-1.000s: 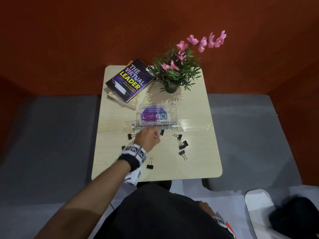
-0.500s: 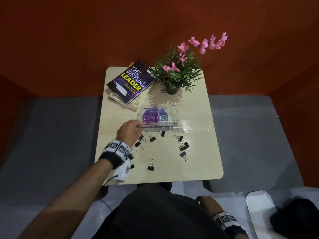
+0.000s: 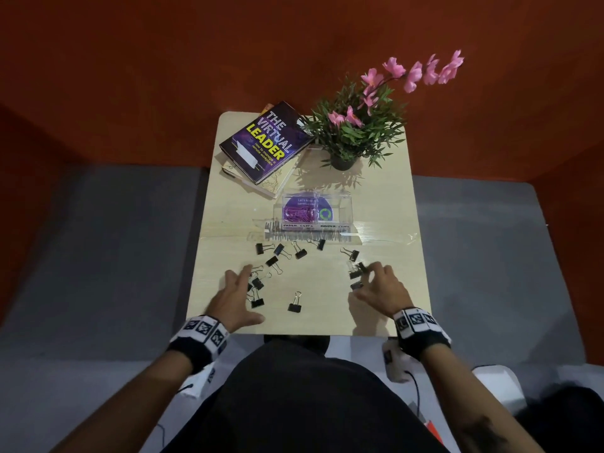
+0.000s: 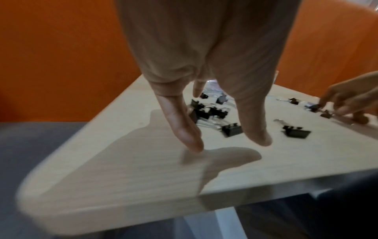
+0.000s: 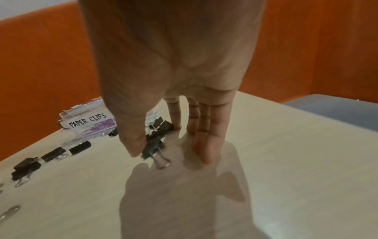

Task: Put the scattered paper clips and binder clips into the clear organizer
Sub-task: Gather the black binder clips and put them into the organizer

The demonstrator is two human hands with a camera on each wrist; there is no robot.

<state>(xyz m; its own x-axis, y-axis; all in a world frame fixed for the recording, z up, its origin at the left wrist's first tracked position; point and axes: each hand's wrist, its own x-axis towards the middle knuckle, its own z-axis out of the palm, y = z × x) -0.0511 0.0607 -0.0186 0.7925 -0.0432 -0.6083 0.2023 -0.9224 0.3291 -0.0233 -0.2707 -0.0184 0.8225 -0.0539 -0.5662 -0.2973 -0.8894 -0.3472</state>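
Note:
The clear organizer stands mid-table, with purple paper clips in its left compartment, labelled "PAPER CLIPS". Several black binder clips lie scattered in front of it. My left hand hovers with spread fingers over a cluster of binder clips at the near left and holds nothing. Over the right cluster, my right hand has its fingers straight down on the table. One binder clip lies between its thumb and fingers, and the hand does not grip it.
A purple book on a second book lies at the back left of the small wooden table. A potted plant with pink flowers stands at the back right. One binder clip lies alone near the front edge.
My left hand has drawn back from the organizer's front to the near-left cluster and spread open. My right hand has come up from my lap onto the table at the right cluster.

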